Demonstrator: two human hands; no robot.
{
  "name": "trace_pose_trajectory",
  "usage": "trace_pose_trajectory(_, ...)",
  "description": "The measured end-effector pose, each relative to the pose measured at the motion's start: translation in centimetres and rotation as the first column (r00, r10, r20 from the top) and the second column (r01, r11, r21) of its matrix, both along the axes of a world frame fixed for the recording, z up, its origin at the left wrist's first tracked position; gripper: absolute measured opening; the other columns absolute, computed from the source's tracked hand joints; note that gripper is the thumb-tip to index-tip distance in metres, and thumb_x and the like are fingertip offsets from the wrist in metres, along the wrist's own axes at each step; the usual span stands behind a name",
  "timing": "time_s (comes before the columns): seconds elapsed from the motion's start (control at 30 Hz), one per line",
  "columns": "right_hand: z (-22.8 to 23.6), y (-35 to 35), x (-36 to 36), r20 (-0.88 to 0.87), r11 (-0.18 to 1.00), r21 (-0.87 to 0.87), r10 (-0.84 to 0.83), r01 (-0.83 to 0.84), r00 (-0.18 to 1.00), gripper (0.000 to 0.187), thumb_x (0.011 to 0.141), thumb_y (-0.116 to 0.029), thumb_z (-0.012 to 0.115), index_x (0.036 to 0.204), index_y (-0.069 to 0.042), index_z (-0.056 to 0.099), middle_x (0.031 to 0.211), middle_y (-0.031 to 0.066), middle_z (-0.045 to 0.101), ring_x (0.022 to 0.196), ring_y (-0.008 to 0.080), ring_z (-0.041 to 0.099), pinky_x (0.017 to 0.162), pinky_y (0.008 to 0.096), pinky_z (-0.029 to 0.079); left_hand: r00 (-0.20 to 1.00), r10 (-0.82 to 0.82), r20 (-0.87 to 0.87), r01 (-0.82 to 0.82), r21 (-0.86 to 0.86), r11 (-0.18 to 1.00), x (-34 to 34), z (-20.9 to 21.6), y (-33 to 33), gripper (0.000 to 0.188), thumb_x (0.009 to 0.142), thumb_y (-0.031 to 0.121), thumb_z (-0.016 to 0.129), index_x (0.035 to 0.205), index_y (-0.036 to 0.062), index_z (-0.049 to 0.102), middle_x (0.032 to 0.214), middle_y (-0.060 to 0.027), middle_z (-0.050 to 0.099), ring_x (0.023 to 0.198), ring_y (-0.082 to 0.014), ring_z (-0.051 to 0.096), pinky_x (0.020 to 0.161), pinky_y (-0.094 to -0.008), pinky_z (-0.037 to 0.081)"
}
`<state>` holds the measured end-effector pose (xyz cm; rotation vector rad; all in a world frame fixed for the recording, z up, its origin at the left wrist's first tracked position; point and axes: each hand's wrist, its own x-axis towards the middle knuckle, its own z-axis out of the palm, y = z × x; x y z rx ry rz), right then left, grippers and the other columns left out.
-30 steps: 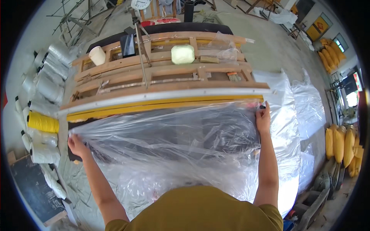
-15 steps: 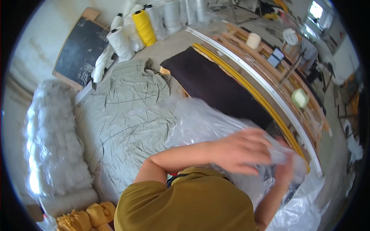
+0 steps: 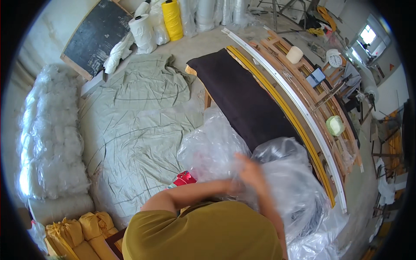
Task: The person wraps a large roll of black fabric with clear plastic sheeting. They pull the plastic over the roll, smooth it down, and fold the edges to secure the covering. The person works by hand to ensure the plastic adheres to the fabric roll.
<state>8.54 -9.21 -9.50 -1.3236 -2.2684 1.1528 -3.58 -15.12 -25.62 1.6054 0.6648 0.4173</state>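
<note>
Clear plastic sheeting [image 3: 286,173] lies bunched in front of me. A second puffed-up fold of it [image 3: 212,145] stands to the left. My right hand [image 3: 249,168] is up against the plastic between these two parts, its fingers smeared by motion. Just below it, my left hand [image 3: 235,187] reaches across from the left, close to the right wrist. It is blurred and partly hidden, so I cannot see what its fingers hold. Beyond the plastic lies a long bench with a dark cloth top [image 3: 242,95], its near end under the sheeting.
A grey-green cloth [image 3: 143,125] covers the floor at left, beside plastic-wrapped white bundles [image 3: 52,134]. Yellow sacks [image 3: 82,234] sit at lower left. A yellow rail [image 3: 281,108] and a white rail [image 3: 299,104] run along the right. Wrapped rolls [image 3: 172,21] stand at the back.
Both hands have moved left and closer together. The plastic that was lifted at the right is now down in a heap, and a red patterned cloth shows beside my left arm.
</note>
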Motion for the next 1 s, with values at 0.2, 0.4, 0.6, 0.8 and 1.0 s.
trace_pose_trajectory(0.2, -15.0, -5.6, 10.0, -0.1, 0.895, -0.024, 0.442, -0.446, 0.891, 0.027, 0.08, -0.019, 0.057, 0.103, -0.007, 0.064, 0.084, 0.0131, 0.065, 0.071, 0.0297, 0.059, 0.066, 0.0406, 0.046, 0.262, 0.965, -0.029, -0.608, 0.771, 0.189, -14.4, 8.5, 10.5, 0.038, 0.082, 0.036, 0.06, 0.102, 0.0028, 0.062, 0.107, -0.0181, 0.061, 0.1, -0.0324, 0.057, 0.082, -0.0414, 0.046)
trace_pose_trajectory(0.4, -2.2, -2.3, 8.1, -0.231, 0.891, -0.419, 0.081, -0.174, 0.97, 0.021, 0.085, -0.021, 0.055, 0.097, -0.008, 0.067, 0.073, 0.0019, 0.062, 0.057, 0.0093, 0.052, 0.052, 0.0261, 0.041, 0.255, 0.923, -0.286, -0.632, 0.673, 0.384, -15.4, 9.6, 9.3, 0.027, 0.085, 0.032, 0.057, 0.096, 0.0068, 0.056, 0.074, -0.0198, 0.062, 0.073, -0.0375, 0.06, 0.064, -0.0466, 0.047)
trace_pose_trajectory(0.6, 6.9, 1.7, 1.9, -0.773, 0.914, -0.246, 0.015, -0.322, 0.634, 0.048, 0.082, -0.024, 0.064, 0.119, 0.002, 0.049, 0.085, 0.004, 0.061, 0.071, 0.0106, 0.055, 0.066, 0.0228, 0.043, 0.892, 0.414, -0.183, 0.024, 0.933, 0.36, -6.7, 28.7, 1.9, 0.011, 0.081, 0.018, 0.056, 0.089, 0.0112, 0.056, 0.078, -0.0073, 0.061, 0.069, -0.0289, 0.06, 0.058, -0.0375, 0.047)
trace_pose_trajectory(0.8, 6.7, 6.1, 0.4, -0.754, 0.667, -0.48, 0.017, -0.57, 0.656, 0.026, 0.083, -0.02, 0.058, 0.097, 0.002, 0.062, 0.095, 0.0144, 0.065, 0.084, 0.0212, 0.061, 0.078, 0.0303, 0.045, -0.215, 0.976, -0.022, -0.529, 0.843, -0.097, -27.3, 14.6, 4.9, 0.034, 0.083, 0.027, 0.059, 0.108, 0.0026, 0.058, 0.11, -0.0143, 0.06, 0.1, -0.0268, 0.056, 0.087, -0.0359, 0.043)
trace_pose_trajectory(1.0, -10.7, 8.6, -2.8, 0.195, 0.944, 0.066, 0.306, -0.323, 0.932, 0.027, 0.081, -0.01, 0.055, 0.104, 0.005, 0.056, 0.116, 0.0232, 0.053, 0.101, 0.0345, 0.055, 0.083, 0.0435, 0.045, 0.025, 0.532, -0.846, -0.783, 0.314, 0.537, -25.5, -2.3, -3.0, 0.035, 0.086, 0.028, 0.056, 0.109, 0.0026, 0.059, 0.103, -0.015, 0.062, 0.093, -0.0243, 0.058, 0.08, -0.0366, 0.045)
